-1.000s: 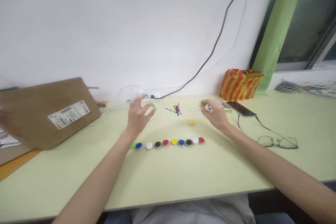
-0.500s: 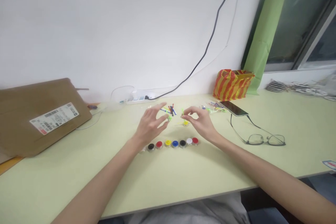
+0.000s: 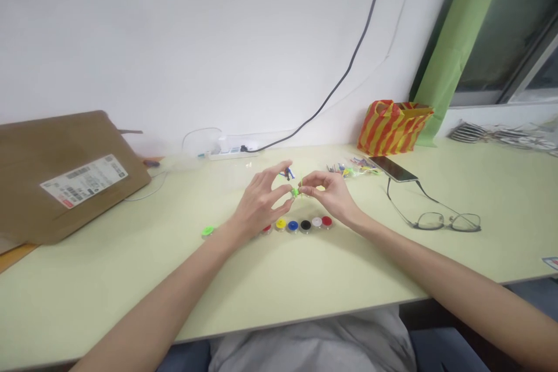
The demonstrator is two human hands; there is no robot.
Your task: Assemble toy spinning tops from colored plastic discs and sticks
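Above the middle of the table, my left hand [image 3: 264, 197] pinches a small bright green plastic piece [image 3: 295, 192] between thumb and fingers. Facing it, my right hand [image 3: 326, 190] grips a thin yellow-green stick [image 3: 301, 184] that stands upright against the green piece. Whether the two parts are joined is too small to tell. Nearer me lies a row of round clear-sided pieces with coloured tops, among them a yellow one [image 3: 281, 224], a blue one [image 3: 293, 225] and a black one [image 3: 306, 225]. A green-topped one [image 3: 208, 231] sits left of my left forearm, which hides part of the row.
Behind my fingers lie small blue and dark sticks [image 3: 288, 174]. A clear bag of coloured parts [image 3: 353, 168] is further right, beside a phone [image 3: 393, 169], glasses [image 3: 447, 221] and a striped bag [image 3: 394, 128]. A cardboard box [image 3: 65, 174] stands at left; a power strip [image 3: 231, 153] lies by the wall.
My hands have come together, bringing the green piece to the stick. My left forearm now covers the left black-topped piece, and the green-topped one has come into view. The camera view has shifted slightly.
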